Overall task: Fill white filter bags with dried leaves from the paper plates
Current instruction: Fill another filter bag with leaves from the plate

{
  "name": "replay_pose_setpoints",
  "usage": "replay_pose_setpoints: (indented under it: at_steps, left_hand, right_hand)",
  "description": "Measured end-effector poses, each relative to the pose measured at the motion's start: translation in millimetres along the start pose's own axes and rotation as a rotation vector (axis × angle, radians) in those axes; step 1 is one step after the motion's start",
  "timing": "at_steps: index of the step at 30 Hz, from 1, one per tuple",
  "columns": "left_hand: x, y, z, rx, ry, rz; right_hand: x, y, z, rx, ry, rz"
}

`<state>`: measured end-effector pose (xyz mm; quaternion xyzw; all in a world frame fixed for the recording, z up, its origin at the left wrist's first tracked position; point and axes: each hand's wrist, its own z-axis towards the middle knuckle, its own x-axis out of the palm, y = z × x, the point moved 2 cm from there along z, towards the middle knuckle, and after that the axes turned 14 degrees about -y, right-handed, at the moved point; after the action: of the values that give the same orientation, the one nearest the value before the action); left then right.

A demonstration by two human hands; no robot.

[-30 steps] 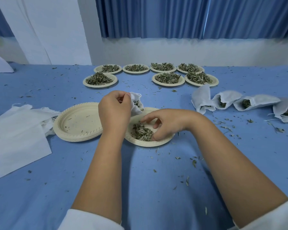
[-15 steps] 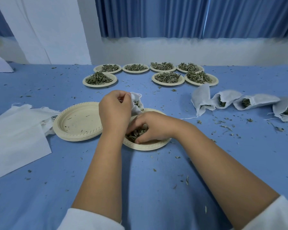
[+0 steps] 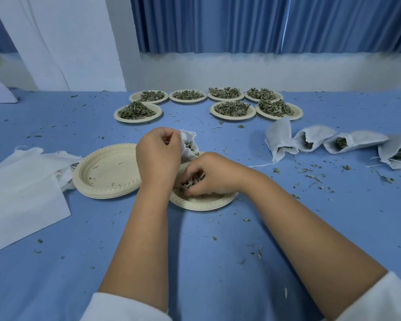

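My left hand [image 3: 158, 156] grips a white filter bag [image 3: 188, 147] by its mouth, just above the far rim of a paper plate [image 3: 204, 203]. Some dried leaves show inside the bag. My right hand [image 3: 212, 173] is curled over the plate, its fingers closed around a pinch of dried leaves [image 3: 192, 181] from the small pile there. The two hands nearly touch. Most of the plate's leaves are hidden under my right hand.
A stack of empty plates [image 3: 107, 170] sits to the left, with flat empty bags [image 3: 21, 188] beyond it. Several leaf-filled plates [image 3: 232, 110] line the back. Several filled bags [image 3: 315, 141] lie at right. Leaf crumbs litter the blue cloth [image 3: 218, 251].
My right hand slid left across the plate and closed its fingers on the leaves, gathering them toward the bag. The left hand and bag stayed in place.
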<state>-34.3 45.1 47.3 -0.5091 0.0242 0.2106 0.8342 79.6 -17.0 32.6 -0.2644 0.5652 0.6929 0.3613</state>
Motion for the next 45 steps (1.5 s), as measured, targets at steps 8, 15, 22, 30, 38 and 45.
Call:
replay_pose_setpoints:
  at_steps: [8, 15, 22, 30, 38, 45]
  left_hand:
    - [1, 0, 0, 0.003, 0.016, -0.013]
    - [4, -2, -3, 0.027, 0.111, -0.038]
    - [7, -5, -7, 0.096, 0.182, -0.033]
    - [12, -5, -12, 0.185, 0.348, -0.049]
    - [13, -6, -16, 0.292, 0.435, -0.009]
    - [15, -3, -14, 0.238, 0.396, 0.035]
  right_hand:
    - [-43, -9, 0, 0.091, -0.176, 0.475]
    - [-40, -12, 4, 0.219, -0.379, 0.606]
    - [-32, -17, 8, 0.237, -0.462, 0.109]
    - [-35, -24, 8, 0.37, -0.521, 0.25]
    - [-30, -36, 6, 0.57, -0.329, 0.373]
    - [-28, -24, 4, 0.453, -0.191, 0.234]
